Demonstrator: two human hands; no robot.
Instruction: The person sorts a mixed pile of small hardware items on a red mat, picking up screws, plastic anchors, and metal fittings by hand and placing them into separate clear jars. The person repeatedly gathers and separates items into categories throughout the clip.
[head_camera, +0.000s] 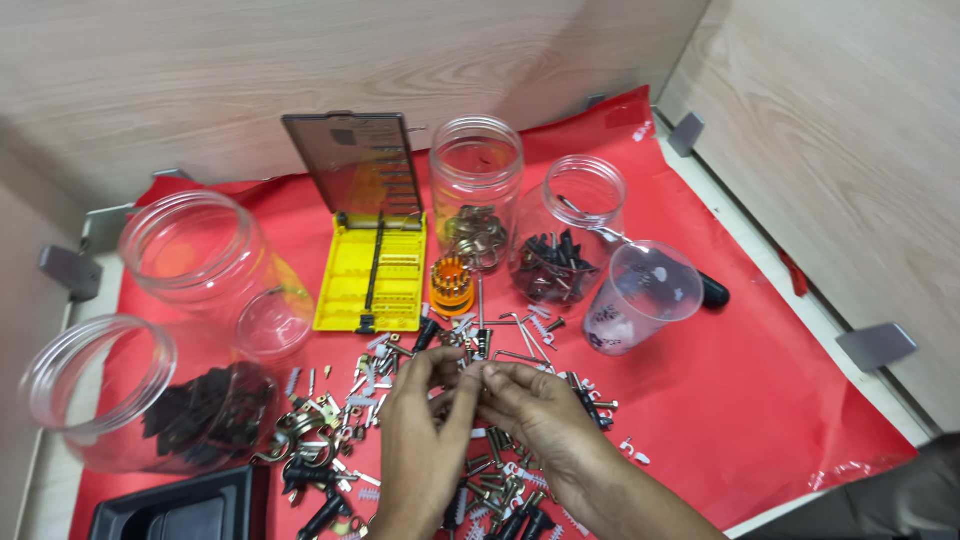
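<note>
Honestly, both left hand (420, 420) and right hand (535, 405) pinch one tiny screw (478, 368), so a slip probably drops it into the hardware pile (400, 440) right underneath.

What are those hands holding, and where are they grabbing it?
Both hands, left hand and right hand, pinch one tiny metal piece between fingertips; its kind and gripped part cannot be told.

A red sheet (760, 400) covers the surface, carrying clear plastic jars (205, 255) at left and upper centre, a yellow bit case (370, 275) and scattered hardware (400, 400) at lower centre.
</note>
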